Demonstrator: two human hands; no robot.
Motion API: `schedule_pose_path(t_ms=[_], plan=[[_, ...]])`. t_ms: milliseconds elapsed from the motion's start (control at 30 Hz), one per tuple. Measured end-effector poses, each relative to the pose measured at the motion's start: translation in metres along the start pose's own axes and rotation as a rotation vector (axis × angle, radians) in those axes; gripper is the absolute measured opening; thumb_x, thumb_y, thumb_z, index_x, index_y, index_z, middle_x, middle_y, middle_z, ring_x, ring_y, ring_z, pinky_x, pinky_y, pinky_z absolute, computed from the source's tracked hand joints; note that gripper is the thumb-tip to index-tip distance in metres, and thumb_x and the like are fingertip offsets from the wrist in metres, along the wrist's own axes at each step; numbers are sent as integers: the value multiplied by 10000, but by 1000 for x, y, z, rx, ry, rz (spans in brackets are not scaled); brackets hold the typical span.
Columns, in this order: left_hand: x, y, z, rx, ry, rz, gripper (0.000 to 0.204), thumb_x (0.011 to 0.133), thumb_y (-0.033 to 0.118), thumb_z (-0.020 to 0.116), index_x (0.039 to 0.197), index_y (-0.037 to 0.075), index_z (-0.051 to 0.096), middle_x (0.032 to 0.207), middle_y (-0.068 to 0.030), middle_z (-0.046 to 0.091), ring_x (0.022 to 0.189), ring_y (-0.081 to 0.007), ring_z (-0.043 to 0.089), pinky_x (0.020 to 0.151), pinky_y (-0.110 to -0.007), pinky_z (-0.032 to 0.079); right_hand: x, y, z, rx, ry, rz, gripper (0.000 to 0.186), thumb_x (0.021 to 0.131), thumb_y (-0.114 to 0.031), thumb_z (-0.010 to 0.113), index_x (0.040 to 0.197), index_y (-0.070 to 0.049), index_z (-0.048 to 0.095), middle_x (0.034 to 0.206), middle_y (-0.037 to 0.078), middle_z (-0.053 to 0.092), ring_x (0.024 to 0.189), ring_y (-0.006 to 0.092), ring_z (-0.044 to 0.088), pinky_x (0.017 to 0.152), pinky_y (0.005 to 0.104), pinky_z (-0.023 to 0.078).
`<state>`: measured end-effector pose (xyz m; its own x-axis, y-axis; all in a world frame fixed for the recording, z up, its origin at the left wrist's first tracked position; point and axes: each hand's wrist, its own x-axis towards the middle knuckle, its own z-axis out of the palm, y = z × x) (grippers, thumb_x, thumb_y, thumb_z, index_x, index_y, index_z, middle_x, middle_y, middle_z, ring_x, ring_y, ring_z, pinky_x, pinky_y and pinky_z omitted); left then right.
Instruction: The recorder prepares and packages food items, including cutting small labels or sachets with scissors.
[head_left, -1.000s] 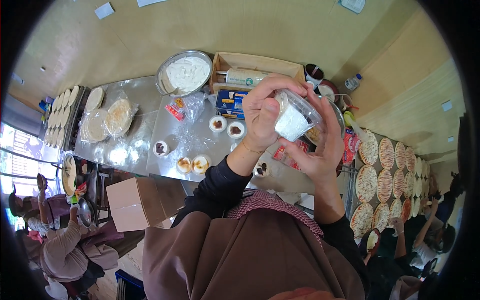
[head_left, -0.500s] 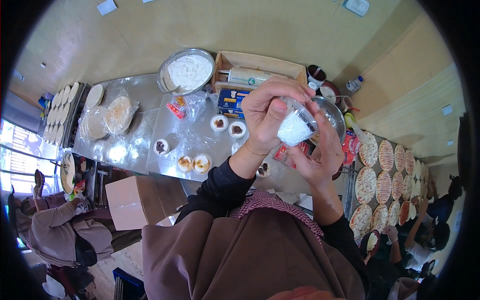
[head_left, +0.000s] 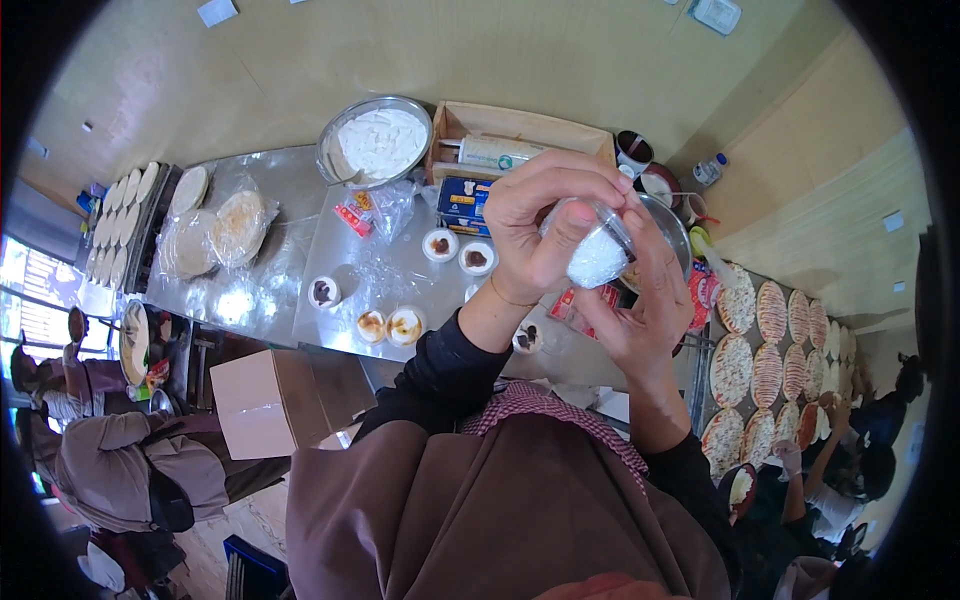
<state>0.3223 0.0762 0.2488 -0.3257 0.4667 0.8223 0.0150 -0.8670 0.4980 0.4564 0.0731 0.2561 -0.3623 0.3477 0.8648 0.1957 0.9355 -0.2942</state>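
Observation:
In front of my chest, above the steel table (head_left: 330, 250), a small clear plastic cup (head_left: 598, 255) with white contents is held tilted on its side. My left hand (head_left: 530, 225) closes round it from the left, thumb across its side. From the other side, the fingers of my right hand (head_left: 650, 310) press against its rim, the thumb below. Whether a lid is on it I cannot make out. Past my left wrist stand similar cups with dark topping (head_left: 440, 245) and cups with amber topping (head_left: 403, 326).
A steel bowl (head_left: 325, 165) of white cream stands at the back beside a wooden box (head_left: 530, 120) and a blue carton (head_left: 463, 205). Bagged flatbreads (head_left: 240, 225) lie left, above a cardboard box (head_left: 250, 405). Topped pizzas (head_left: 722, 440) fill the right side. Other people work on both sides.
The cup has turned a little between my hands, and my left thumb now lies further over its side. On the left, a co-worker's arm has shifted.

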Motion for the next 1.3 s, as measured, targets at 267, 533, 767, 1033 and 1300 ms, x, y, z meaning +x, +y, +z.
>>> schedule_pose_path(t_ms=[267,533,767,1033,1300], plan=[[-8,8,39,-576,291,-242,713,927,584,343,1173,-68,489,1085,-209,603,999,-279,601,876,-356,475,-13,30,25,576,135,-141,749,699,9,715,1348,-63,347,1401,280,349,1304,415,363,1063,486,318],[-15,-6,5,-318,112,-187,691,893,603,431,1005,-62,581,943,-178,633,871,-258,640,772,-324,502,-17,15,8,461,112,53,800,676,-44,759,1358,-30,341,1416,278,335,1312,384,362,1080,463,290],[-10,-4,0,48,25,89,594,862,554,542,897,-31,641,839,-162,649,755,-240,646,663,-308,507,-20,14,-2,306,47,49,670,645,18,711,1275,11,482,1283,252,508,1186,377,520,993,427,416],[-13,-2,0,30,43,163,569,883,538,517,906,-11,665,853,-153,650,722,-250,650,638,-311,518,-26,2,-4,312,26,64,704,640,13,694,1299,-6,449,1235,228,546,1167,380,534,973,420,431],[0,3,-17,432,-240,336,684,939,560,300,955,-34,638,858,-167,651,744,-250,650,629,-306,520,-17,2,4,307,75,216,599,615,13,725,1189,28,557,1165,192,603,1118,331,572,933,389,459]])
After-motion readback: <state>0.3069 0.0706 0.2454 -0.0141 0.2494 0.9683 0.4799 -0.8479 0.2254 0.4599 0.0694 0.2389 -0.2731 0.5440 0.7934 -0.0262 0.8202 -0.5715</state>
